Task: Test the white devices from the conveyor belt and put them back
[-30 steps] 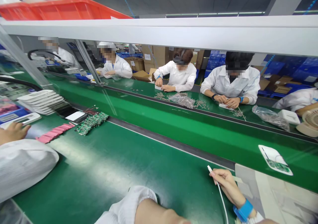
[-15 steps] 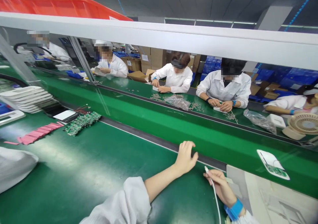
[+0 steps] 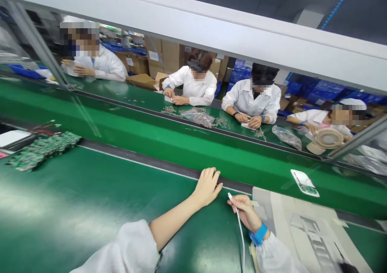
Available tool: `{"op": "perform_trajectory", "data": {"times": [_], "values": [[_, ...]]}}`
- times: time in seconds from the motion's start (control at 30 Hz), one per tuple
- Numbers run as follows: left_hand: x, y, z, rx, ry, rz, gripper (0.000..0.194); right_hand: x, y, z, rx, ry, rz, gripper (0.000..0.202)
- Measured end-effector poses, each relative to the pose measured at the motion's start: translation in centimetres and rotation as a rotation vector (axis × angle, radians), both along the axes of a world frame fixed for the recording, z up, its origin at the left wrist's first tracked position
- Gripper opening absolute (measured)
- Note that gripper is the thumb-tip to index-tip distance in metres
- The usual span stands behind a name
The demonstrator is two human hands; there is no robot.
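Note:
My left hand (image 3: pixel 208 187) rests near the dark edge strip of the green worktable (image 3: pixel 121 200), palm down with its fingers apart and nothing in them. To its right, my right hand (image 3: pixel 243 209) pinches a white cable (image 3: pixel 241 232) just behind its plug, which points up and away from me. The cable hangs down past the bottom of the picture. A blue band circles my right wrist. On the green conveyor belt beyond, a white panel with a green circuit board (image 3: pixel 304 183) lies to the right of both hands.
Several green circuit boards (image 3: pixel 45 149) lie piled at the left. A beige fixture plate (image 3: pixel 302 224) sits right of my right hand. Behind the belt, co-workers in white coats sit at a far bench with bags of small parts (image 3: pixel 198 117) and a fan (image 3: pixel 328 139).
The view has swung right, so everything appears shifted left. The panel on the belt now lies nearer my hands. My left hand's fingers are less curled, and the right still holds the cable.

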State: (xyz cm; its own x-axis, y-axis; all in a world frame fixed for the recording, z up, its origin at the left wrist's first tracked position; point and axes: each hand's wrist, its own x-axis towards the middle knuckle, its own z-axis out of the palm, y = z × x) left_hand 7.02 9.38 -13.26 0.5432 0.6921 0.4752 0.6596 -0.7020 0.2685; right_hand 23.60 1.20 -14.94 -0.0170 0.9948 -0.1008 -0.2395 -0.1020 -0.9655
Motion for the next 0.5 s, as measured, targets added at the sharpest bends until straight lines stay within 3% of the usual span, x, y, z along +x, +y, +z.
{"op": "perform_trajectory", "data": {"times": [0.2,0.37,0.5], "values": [[0.14,0.49,-0.18,0.070,0.028,-0.004,0.044,0.00,0.51,0.32,-0.016,0.053,-0.018,0.015],[0.10,0.45,0.12,0.106,0.091,-0.042,0.034,0.14,0.70,0.63,-0.043,0.072,-0.062,0.020],[0.31,0.56,-0.25,0.130,0.103,0.012,0.039,0.35,0.77,0.80,-0.064,0.090,-0.076,0.023]]}}
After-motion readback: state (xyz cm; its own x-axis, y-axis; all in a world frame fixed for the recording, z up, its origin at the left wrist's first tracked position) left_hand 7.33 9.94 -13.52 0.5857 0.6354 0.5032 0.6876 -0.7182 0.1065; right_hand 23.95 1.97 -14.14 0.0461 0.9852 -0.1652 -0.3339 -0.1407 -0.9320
